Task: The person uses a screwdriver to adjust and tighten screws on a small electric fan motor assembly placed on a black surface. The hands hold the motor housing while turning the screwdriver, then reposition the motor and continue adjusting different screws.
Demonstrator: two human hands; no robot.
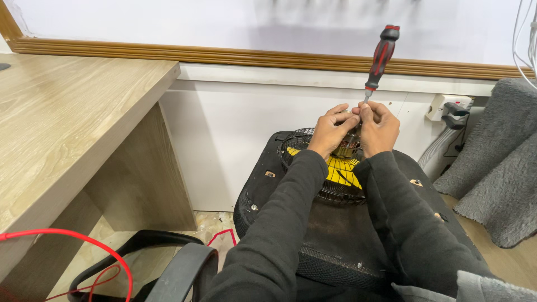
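Note:
My right hand [379, 127] grips the metal shaft of a red-and-black screwdriver [381, 56], whose handle points up and slightly right. My left hand [332, 127] is closed beside it, fingertips pinched at the same spot on the shaft, just over the motor hub [348, 149] of a small fan. The fan has a black wire grille [330, 193] and yellow blades [341, 170]. It lies on the black underside of an overturned chair seat [335, 235]. The screwdriver tip is hidden behind my fingers.
A light wooden desk [61, 123] stands at the left, a red cable [84, 240] running below it. A black chair armrest [179, 268] sits at the bottom. A white wall socket with a plug [450, 107] and grey fabric [498, 162] are at the right.

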